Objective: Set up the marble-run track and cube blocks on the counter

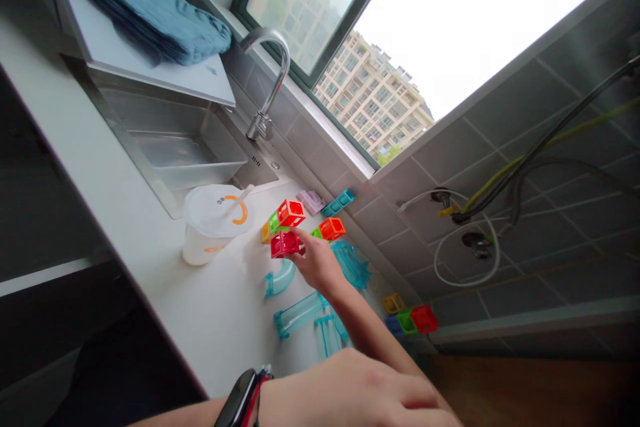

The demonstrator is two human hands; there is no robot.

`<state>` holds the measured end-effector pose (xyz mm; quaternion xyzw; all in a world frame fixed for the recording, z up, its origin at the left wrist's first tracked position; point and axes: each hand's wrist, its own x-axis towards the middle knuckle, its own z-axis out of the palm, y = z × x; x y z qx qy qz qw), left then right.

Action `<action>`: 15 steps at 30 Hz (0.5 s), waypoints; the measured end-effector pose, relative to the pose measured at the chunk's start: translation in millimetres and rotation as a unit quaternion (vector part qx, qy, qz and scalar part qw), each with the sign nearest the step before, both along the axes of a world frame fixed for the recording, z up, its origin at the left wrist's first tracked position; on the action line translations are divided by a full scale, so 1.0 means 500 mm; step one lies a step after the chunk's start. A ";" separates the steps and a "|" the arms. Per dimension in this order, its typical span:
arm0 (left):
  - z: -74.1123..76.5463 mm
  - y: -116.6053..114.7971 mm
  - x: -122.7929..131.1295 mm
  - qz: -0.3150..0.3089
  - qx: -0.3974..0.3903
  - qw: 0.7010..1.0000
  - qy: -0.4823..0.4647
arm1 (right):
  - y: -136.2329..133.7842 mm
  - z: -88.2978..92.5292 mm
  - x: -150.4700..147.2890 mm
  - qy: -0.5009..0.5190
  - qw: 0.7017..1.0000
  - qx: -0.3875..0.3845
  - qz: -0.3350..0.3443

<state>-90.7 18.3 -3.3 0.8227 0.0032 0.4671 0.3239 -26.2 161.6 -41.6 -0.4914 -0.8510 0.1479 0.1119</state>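
Between the thumb and fingers of my right hand (pixel 317 260) is a red open-frame toy cube block (pixel 284 244). Just behind it on the counter stands a group of blocks, with an orange-red cube (pixel 291 213) above green and yellow ones. Another orange cube (pixel 332 229) sits beyond my fingers. Below the held cube lie a clear blue curved tube (pixel 280 279) and a clear blue straight tube (pixel 303 313). My left hand (pixel 350 390), with a dark watch at its wrist, crosses the near foreground. Its fingers are largely cut off by the bottom edge.
A lidded translucent tub (pixel 207 230) stands on the white counter (pixel 173 300) beside a steel sink (pixel 175 110) with a tap (pixel 273 90). Light blue cloth (pixel 150 7) lies on a white board over the sink. More cubes (pixel 413 320) sit against the tiled wall.
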 end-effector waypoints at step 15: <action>0.022 0.021 -0.020 0.020 -0.013 0.998 0.063 | 0.004 -0.019 -0.001 -0.022 0.999 0.038 -0.030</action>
